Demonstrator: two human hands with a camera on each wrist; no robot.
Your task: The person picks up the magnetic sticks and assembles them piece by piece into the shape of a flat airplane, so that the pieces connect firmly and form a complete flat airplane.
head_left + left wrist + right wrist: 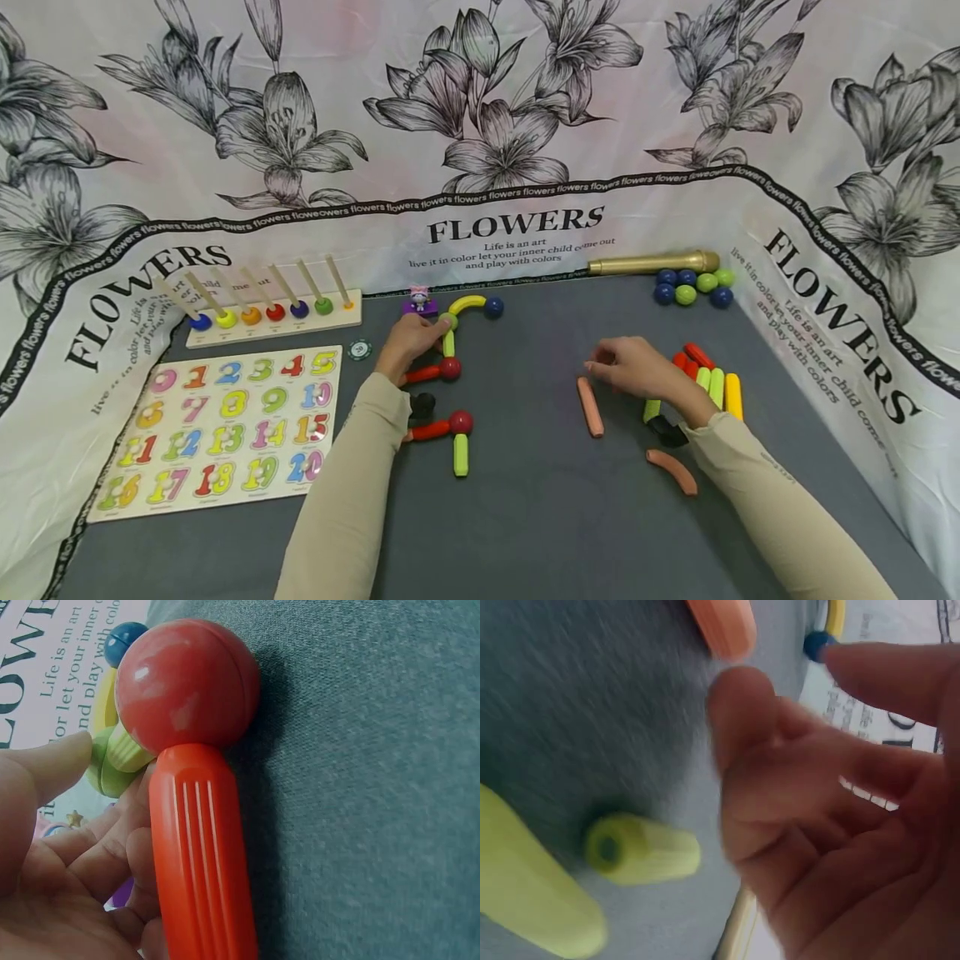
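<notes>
My left hand (405, 343) pinches a light green ball (109, 776) between thumb and fingers. This ball joins a curved yellow stick (468, 302), ending in a blue ball (493, 307), to a short green stick (448, 344). Beyond that come a red ball (187, 682) and a ridged red stick (202, 855); the forearm hides part of the chain in the head view. My right hand (636, 367) hovers with loosely bent fingers and nothing in them, near a straight orange stick (590, 407). Blurred green sticks (645, 849) lie below it in the right wrist view.
Nearer me lies another red ball (461, 422) with red and green sticks. At right are a curved orange stick (672, 472) and yellow sticks (733, 396). Blue and green balls (686, 294) sit by a gold microphone (652, 263). A number board (225, 425) and peg board (273, 321) occupy the left.
</notes>
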